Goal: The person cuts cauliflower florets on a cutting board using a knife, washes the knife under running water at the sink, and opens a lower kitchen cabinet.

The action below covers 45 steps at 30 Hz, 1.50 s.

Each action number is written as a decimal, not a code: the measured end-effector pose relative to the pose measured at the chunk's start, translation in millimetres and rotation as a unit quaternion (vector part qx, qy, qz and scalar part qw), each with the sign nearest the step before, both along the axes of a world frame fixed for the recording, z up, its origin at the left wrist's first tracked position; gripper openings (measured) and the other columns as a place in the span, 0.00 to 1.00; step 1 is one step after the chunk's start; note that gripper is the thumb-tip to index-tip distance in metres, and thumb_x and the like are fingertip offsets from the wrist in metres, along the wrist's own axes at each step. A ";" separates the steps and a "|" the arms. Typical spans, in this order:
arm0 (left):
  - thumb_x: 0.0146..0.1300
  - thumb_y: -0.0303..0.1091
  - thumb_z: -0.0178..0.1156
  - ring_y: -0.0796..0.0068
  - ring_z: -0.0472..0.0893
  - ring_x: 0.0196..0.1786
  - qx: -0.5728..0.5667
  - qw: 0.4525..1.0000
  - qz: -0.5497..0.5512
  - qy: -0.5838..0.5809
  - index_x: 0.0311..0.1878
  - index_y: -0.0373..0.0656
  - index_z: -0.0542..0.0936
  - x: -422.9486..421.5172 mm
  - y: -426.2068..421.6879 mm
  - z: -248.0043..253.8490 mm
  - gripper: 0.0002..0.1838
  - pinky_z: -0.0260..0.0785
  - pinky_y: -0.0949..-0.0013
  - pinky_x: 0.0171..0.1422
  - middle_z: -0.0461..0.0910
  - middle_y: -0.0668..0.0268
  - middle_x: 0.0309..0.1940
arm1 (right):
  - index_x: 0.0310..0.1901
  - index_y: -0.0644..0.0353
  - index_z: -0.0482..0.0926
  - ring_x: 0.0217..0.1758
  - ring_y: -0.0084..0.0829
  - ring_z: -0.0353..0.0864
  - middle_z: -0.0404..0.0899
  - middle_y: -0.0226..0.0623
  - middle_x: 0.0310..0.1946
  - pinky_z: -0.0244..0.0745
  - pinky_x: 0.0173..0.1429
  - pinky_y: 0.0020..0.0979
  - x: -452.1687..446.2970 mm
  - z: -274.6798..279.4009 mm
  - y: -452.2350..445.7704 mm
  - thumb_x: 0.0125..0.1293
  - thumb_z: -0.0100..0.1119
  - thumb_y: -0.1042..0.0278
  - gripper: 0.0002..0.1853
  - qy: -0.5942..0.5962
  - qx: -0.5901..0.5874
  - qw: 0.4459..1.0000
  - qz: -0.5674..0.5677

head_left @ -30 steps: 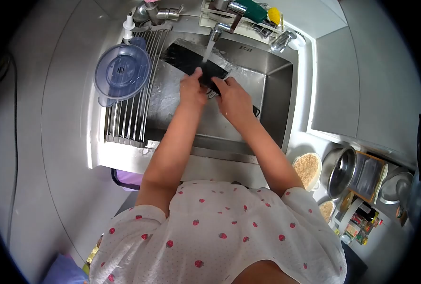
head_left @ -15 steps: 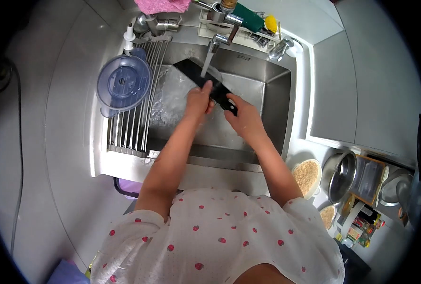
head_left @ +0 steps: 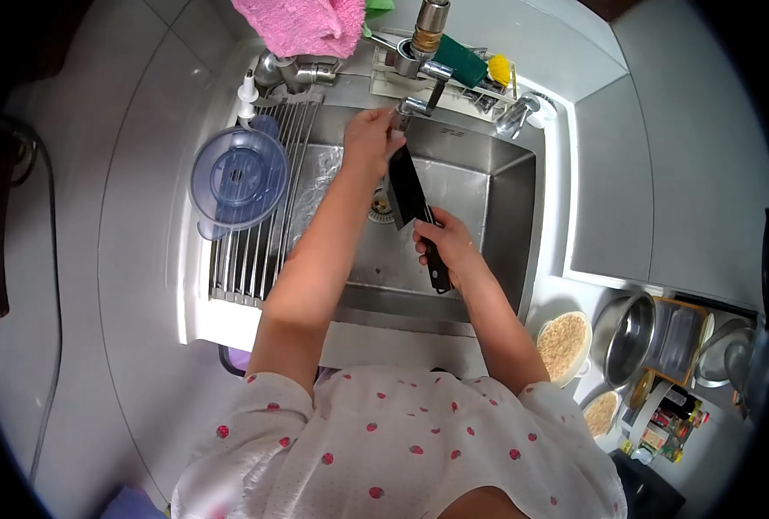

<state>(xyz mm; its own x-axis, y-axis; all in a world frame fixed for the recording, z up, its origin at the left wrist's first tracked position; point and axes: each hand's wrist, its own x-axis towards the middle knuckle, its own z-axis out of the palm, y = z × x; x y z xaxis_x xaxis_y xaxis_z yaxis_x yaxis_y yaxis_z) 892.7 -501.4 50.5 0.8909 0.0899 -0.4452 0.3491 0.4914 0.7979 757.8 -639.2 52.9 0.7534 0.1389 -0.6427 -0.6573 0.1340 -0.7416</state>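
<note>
A dark-bladed kitchen knife (head_left: 408, 185) with a black handle is over the steel sink (head_left: 507, 203). My right hand (head_left: 450, 244) is closed round its handle, whose end points toward me. My left hand (head_left: 372, 140) is at the faucet spout (head_left: 412, 107), beside the far end of the blade. Its fingers are partly hidden behind the spout, so what they grip cannot be made out. The sink drain (head_left: 382, 208) shows just left of the blade.
A blue translucent lid (head_left: 239, 177) lies on the drying rack (head_left: 250, 259) at the left. A pink cloth (head_left: 306, 26) hangs at the top. Bowls of grainy food (head_left: 564, 346), a metal bowl (head_left: 624, 339) and bottles stand at the right.
The knife has turned from slanting across the sink to nearly upright in view. My left hand has left the blade's middle and moved up to the spout; my right hand has moved down with the handle.
</note>
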 end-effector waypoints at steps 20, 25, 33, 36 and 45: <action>0.65 0.35 0.53 0.76 0.76 0.28 0.322 0.922 0.077 -0.202 0.38 0.35 0.83 79.8 38.0 -39.7 0.14 0.67 0.70 0.35 0.81 0.63 0.27 | 0.39 0.61 0.72 0.22 0.21 0.72 0.72 0.31 0.24 0.68 0.22 0.25 17.5 11.9 24.4 0.63 0.56 0.70 0.06 -0.011 0.046 0.999 0.012; 0.64 0.33 0.50 0.55 0.80 0.46 0.348 0.923 0.081 -0.139 0.50 0.38 0.81 81.3 34.9 -28.5 0.16 0.69 0.62 0.52 0.81 0.46 0.43 | 0.39 0.63 0.73 0.21 0.21 0.72 0.74 0.31 0.24 0.69 0.22 0.25 23.9 24.7 31.5 0.64 0.56 0.70 0.06 -0.065 0.048 0.996 0.027; 0.67 0.33 0.49 0.73 0.75 0.44 0.235 0.967 -0.002 -0.097 0.60 0.40 0.73 76.6 61.3 14.7 0.19 0.64 0.68 0.43 0.77 0.67 0.47 | 0.39 0.63 0.73 0.21 0.21 0.72 0.73 0.32 0.24 0.69 0.22 0.25 10.2 28.4 31.7 0.63 0.56 0.70 0.07 -0.071 0.034 0.997 0.024; 0.65 0.30 0.50 0.74 0.74 0.42 0.206 0.968 0.067 -0.127 0.51 0.36 0.79 55.8 59.3 9.5 0.16 0.65 0.70 0.50 0.80 0.63 0.42 | 0.39 0.63 0.73 0.20 0.21 0.72 0.73 0.32 0.24 0.69 0.22 0.25 0.3 29.7 28.9 0.63 0.56 0.70 0.07 -0.071 0.031 0.997 0.025; 0.66 0.48 0.55 0.79 0.73 0.30 0.314 0.943 0.053 -0.092 0.30 0.38 0.83 -119.4 41.8 9.9 0.21 0.65 0.69 0.36 0.78 0.66 0.23 | 0.35 0.62 0.71 0.20 0.21 0.71 0.72 0.30 0.22 0.69 0.21 0.26 -35.7 40.1 20.4 0.62 0.56 0.70 0.06 -0.093 0.003 0.994 0.058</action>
